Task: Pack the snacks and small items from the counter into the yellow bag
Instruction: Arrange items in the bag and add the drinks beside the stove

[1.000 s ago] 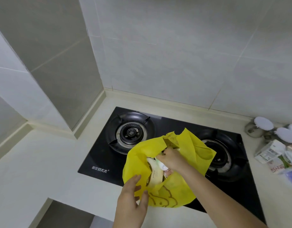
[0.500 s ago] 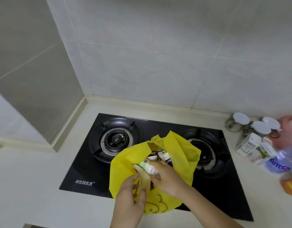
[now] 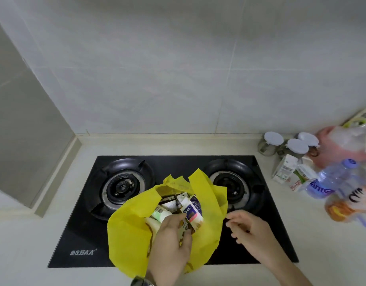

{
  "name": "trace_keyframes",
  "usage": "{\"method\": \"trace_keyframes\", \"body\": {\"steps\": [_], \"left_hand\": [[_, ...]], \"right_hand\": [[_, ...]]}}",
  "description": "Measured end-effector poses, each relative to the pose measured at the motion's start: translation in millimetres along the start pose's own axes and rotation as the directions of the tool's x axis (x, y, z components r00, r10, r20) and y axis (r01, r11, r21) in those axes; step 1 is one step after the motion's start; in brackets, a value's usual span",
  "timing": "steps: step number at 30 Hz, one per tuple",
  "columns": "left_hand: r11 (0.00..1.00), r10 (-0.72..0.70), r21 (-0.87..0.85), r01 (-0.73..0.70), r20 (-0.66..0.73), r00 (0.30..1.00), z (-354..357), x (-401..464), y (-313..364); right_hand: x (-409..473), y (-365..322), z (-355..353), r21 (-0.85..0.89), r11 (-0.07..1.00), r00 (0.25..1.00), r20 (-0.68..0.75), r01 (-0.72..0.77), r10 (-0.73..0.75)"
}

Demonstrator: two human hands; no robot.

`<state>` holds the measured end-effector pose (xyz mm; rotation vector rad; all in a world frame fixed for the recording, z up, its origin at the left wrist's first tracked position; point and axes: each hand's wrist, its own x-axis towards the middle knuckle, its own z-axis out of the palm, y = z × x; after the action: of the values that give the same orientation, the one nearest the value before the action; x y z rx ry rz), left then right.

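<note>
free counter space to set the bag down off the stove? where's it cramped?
Bare counter left of the stove, and the strip between stove and wall. Crowded right of the stove: jars, cartons, bottles. Yellow bag sits on the stove.

The left hand grips the near rim of the yellow bag, fingers curled; the right hand hovers just right of it, fingers loosely bent.
</note>
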<state>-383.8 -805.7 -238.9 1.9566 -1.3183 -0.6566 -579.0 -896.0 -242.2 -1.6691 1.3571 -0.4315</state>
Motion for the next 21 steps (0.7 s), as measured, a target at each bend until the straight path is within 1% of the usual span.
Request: {"method": "trace_keyframes", "body": {"steps": [3, 5, 7, 9, 12, 14, 21], "left_hand": [[0.996, 0.066, 0.066, -0.066, 0.005, 0.998, 7.7, 11.3, 16.4], [0.991, 0.105, 0.089, -0.103, -0.023, 0.994, 13.8, 16.7, 30.5], [0.983, 0.162, 0.099, -0.155, -0.068, 0.985, 22.5, 20.7, 44.2], [0.975, 0.208, 0.092, -0.200, -0.080, 0.975, 35.6, 25.1, 59.3], [0.967, 0.242, 0.091, -0.240, -0.018, 0.970, 64.0, 31.9, 81.5], [0.965, 0.238, 0.104, -0.241, 0.038, 0.970, 87.1, 36.6, 94.4], [0.971, 0.142, 0.160, -0.177, 0.209, 0.968, 157.8, 50.9, 128.3]], "right_hand": [[0.6, 18.2, -35.0, -0.130, 0.991, 0.999, -0.053, 0.003, -0.009], [2.8, 32.7, -59.2, -0.219, 0.975, 0.997, -0.071, -0.021, 0.006], [5.6, 48.6, -81.7, -0.277, 0.959, 0.994, -0.103, -0.049, 0.021], [7.8, 63.8, -103.4, -0.309, 0.947, 0.989, -0.143, -0.081, 0.038], [10.5, 86.0, -132.7, -0.336, 0.934, 0.981, -0.182, -0.122, 0.062], [12.1, 101.4, -149.0, -0.328, 0.936, 0.980, -0.185, -0.131, 0.072], [22.1, 147.7, -188.8, -0.252, 0.961, 0.983, -0.167, -0.118, 0.077]]}}
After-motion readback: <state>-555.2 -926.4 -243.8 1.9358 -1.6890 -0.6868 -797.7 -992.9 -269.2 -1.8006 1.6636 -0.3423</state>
